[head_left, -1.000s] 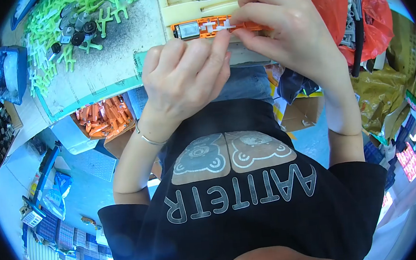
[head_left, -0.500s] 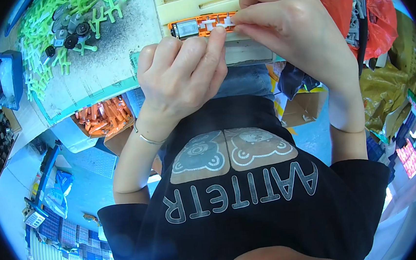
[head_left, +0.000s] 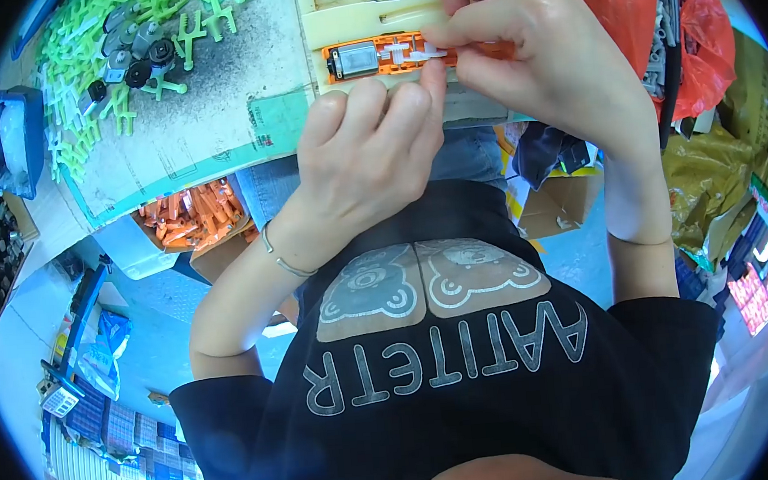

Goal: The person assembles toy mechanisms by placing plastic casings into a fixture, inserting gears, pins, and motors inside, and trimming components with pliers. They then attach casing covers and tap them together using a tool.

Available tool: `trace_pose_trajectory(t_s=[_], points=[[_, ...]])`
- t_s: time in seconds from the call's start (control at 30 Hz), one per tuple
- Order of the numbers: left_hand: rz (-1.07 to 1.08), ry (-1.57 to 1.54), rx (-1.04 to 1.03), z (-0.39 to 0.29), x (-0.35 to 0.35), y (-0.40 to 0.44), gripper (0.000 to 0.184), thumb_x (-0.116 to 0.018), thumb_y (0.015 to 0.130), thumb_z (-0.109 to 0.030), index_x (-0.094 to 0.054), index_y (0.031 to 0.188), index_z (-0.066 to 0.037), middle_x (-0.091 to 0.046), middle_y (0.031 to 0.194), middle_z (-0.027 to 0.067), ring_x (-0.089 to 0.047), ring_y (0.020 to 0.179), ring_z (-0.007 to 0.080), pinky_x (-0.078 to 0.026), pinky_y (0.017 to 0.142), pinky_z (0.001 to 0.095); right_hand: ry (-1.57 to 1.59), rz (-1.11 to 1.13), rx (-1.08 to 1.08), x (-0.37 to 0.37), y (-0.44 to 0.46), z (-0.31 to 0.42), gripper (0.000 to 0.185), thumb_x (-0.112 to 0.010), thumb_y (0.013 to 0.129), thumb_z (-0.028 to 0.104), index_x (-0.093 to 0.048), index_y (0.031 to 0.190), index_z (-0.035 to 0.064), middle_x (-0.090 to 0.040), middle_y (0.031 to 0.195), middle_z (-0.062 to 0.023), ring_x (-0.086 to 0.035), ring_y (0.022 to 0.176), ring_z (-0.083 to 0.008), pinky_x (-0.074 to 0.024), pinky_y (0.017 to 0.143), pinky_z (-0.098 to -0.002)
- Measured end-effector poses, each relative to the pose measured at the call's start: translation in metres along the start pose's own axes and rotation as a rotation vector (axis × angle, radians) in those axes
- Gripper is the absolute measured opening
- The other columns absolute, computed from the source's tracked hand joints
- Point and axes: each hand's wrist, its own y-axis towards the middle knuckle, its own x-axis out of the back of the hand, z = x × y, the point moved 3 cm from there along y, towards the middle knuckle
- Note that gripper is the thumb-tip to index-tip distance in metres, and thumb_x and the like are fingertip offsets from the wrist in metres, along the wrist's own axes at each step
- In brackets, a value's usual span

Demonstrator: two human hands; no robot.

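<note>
An orange housing [head_left: 393, 70] lies across a cream fixture [head_left: 331, 26] on the bench, with a silver motor [head_left: 356, 61] at its left end and small white parts [head_left: 401, 53] along its middle. My left hand [head_left: 372, 142] is below it, fingers curled, the index fingertip touching the housing's lower edge near a white part. My right hand [head_left: 527, 53] covers the housing's right end; its thumb and index finger pinch at the white piece [head_left: 432, 53] there. The fingertips partly hide this piece.
Green plastic pieces [head_left: 74, 84] and several grey motors [head_left: 137, 56] lie on the bench at left. Orange housings [head_left: 193, 214] fill a box below the bench edge. A red bag [head_left: 623, 5] with grey parts is at right, near a blue bin [head_left: 23, 142] on the far left.
My left hand has shifted right, its index fingertip now farther along the housing. The housing sits slightly more to the right in view. My right hand stays at its right end.
</note>
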Motion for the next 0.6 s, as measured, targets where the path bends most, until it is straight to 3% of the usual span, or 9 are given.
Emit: trace_pose_trajectory(t_s=[0.03,0.13,0.2,0.33,0.4,0.53,0.6], points=[[0.049,0.022,-0.004,-0.002,0.001,0.0,0.03,-0.063,0.072,-0.014,-0.068,0.099,-0.003,-0.041,0.073,-0.0002,-0.046,0.068,0.0131,-0.032,0.059,0.0271,0.002,-0.144,0.197,-0.001,-0.003,0.0,0.01,-0.066,0.073,0.013,-0.067,0.082,0.007,-0.051,0.08,-0.0036,-0.05,0.086,-0.0186,-0.0307,0.08,-0.0319],[0.08,0.07,-0.023,-0.005,0.001,0.0,0.032,-0.062,0.072,-0.013,-0.068,0.101,-0.001,-0.041,0.073,-0.0001,-0.046,0.069,0.0123,-0.032,0.059,0.0267,-0.13,-0.099,0.243,0.01,0.005,0.016,0.012,-0.063,0.078,0.014,-0.065,0.085,0.0045,-0.054,0.079,-0.0072,-0.053,0.081,-0.0242,-0.0366,0.076,-0.0357],[0.063,0.098,-0.038,-0.003,0.0,-0.002,0.034,-0.062,0.072,-0.013,-0.067,0.102,0.0,-0.04,0.072,-0.0002,-0.046,0.069,0.0118,-0.032,0.059,0.0264,-0.225,0.423,-0.349,0.014,0.015,0.026,0.013,-0.066,0.064,0.003,-0.064,0.077,0.0044,-0.055,0.083,-0.0032,-0.055,0.084,-0.0201,-0.0355,0.08,-0.0332],[0.078,-0.052,-0.038,0.001,0.001,-0.009,0.034,-0.062,0.073,-0.012,-0.067,0.106,-0.003,-0.042,0.073,-0.0004,-0.046,0.068,0.0114,-0.032,0.059,0.0268,-0.22,0.406,-0.338,0.014,0.009,0.026,0.017,-0.065,0.063,0.004,-0.067,0.08,0.0039,-0.053,0.082,-0.0039,-0.055,0.085,-0.0198,-0.0332,0.082,-0.0327],[0.059,-0.133,-0.046,0.01,0.008,-0.01,0.035,-0.063,0.073,-0.012,-0.066,0.107,-0.005,-0.043,0.073,-0.0005,-0.047,0.068,0.0117,-0.032,0.059,0.0275,-0.182,0.35,-0.32,0.018,0.0,0.021,0.023,-0.065,0.065,0.003,-0.069,0.088,0.0058,-0.055,0.086,-0.0039,-0.055,0.084,-0.0182,-0.0344,0.084,-0.0319],[-0.013,-0.032,0.283,0.071,0.028,0.004,0.028,-0.067,0.071,-0.014,-0.066,0.099,-0.011,-0.052,0.073,-0.0001,-0.052,0.071,0.0167,-0.035,0.063,0.0325,-0.233,0.194,-0.328,0.035,-0.005,0.016,0.026,-0.063,0.074,0.001,-0.069,0.1,0.0054,-0.058,0.093,-0.0046,-0.056,0.086,-0.0162,-0.0394,0.084,-0.0303],[-0.006,0.031,0.297,0.092,0.03,0.015,0.023,-0.066,0.072,-0.013,-0.066,0.095,-0.01,-0.053,0.073,0.0007,-0.053,0.072,0.018,-0.036,0.064,0.0329,-0.093,-0.061,-0.602,0.052,-0.007,0.006,0.026,-0.06,0.082,0.0,-0.066,0.107,0.0036,-0.06,0.099,-0.0062,-0.057,0.087,-0.0155,-0.0447,0.082,-0.0277]])
